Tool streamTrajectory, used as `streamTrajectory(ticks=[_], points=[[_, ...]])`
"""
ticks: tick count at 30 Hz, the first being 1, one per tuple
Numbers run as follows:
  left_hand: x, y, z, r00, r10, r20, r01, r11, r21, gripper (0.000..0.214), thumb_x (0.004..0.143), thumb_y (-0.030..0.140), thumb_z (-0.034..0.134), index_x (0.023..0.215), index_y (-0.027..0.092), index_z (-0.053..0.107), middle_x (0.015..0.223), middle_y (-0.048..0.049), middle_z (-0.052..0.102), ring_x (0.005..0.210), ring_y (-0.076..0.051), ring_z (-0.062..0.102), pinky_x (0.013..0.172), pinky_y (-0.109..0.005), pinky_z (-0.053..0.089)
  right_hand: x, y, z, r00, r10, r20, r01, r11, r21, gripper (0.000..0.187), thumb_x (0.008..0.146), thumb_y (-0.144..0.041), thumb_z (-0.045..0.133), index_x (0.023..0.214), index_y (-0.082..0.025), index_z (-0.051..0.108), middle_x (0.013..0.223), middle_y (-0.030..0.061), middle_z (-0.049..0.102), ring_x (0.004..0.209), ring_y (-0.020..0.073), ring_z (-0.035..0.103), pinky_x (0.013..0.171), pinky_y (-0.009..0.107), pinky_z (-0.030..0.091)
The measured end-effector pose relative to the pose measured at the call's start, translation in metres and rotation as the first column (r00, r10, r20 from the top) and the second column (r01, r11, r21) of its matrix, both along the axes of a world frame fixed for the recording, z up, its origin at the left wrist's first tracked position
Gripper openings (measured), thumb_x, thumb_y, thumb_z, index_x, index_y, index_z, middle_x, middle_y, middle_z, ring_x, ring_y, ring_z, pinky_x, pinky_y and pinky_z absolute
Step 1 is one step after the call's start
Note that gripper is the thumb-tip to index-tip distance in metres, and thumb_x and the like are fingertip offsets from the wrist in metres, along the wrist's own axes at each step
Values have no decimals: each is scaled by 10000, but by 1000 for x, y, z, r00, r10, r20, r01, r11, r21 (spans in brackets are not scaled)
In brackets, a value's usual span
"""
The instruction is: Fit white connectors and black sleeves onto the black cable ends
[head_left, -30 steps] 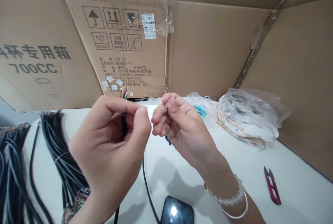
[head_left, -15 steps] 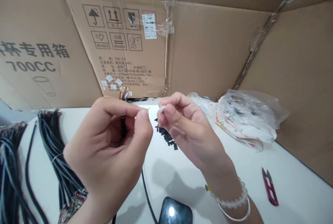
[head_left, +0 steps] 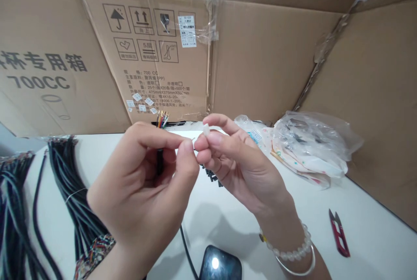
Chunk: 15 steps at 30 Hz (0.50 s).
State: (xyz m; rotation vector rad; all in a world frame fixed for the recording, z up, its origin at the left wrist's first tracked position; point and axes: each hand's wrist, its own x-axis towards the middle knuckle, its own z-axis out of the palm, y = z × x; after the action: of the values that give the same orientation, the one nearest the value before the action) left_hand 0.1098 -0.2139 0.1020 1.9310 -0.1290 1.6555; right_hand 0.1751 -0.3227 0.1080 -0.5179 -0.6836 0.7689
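My left hand [head_left: 146,184] is closed round a black cable [head_left: 160,163] whose coloured wire ends [head_left: 162,119] stick up above the fingers. Its thumb and forefinger pinch one thin wire that points right. My right hand [head_left: 234,167] is closed in a pinch on a small white connector [head_left: 206,130], held right against the tip of that wire. Both hands hover above the white table [head_left: 325,223]. A few small black tube pieces [head_left: 212,176] lie on the table behind the right hand.
Bundles of black cables [head_left: 48,193] lie at the left. Crumpled plastic bags [head_left: 309,145] sit at the back right. Red snips [head_left: 339,232] lie at the right. A dark phone [head_left: 220,265] lies near the front edge. Cardboard walls [head_left: 260,54] enclose the table.
My hands have drawn together, so the white connector now meets the pinched wire tip. The left hand shifted slightly right, and the coloured wire ends moved with it.
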Motion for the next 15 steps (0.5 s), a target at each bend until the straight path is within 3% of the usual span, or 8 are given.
streamTrajectory(ticks=[9, 15], points=[[0, 0, -2, 1000, 10, 0, -10, 1000, 18, 137, 791, 131, 672, 731, 201, 571, 566, 100, 505, 458, -16, 436, 374, -159, 318, 0, 0, -2, 993, -90, 81, 94, 995, -42, 109, 842, -87, 666, 762, -161, 670, 736, -36, 713, 668, 28, 681, 684, 96, 551], [-1, -1, -1, 1000, -8, -8, 8, 1000, 6, 161, 782, 127, 680, 712, 205, 558, 565, 95, 496, 502, -33, 514, 411, -158, 395, -3, -1, -1, 971, -199, 133, 207, 977, -45, 100, 848, -107, 687, 761, -158, 684, 745, -43, 719, 686, 20, 679, 704, 102, 553]])
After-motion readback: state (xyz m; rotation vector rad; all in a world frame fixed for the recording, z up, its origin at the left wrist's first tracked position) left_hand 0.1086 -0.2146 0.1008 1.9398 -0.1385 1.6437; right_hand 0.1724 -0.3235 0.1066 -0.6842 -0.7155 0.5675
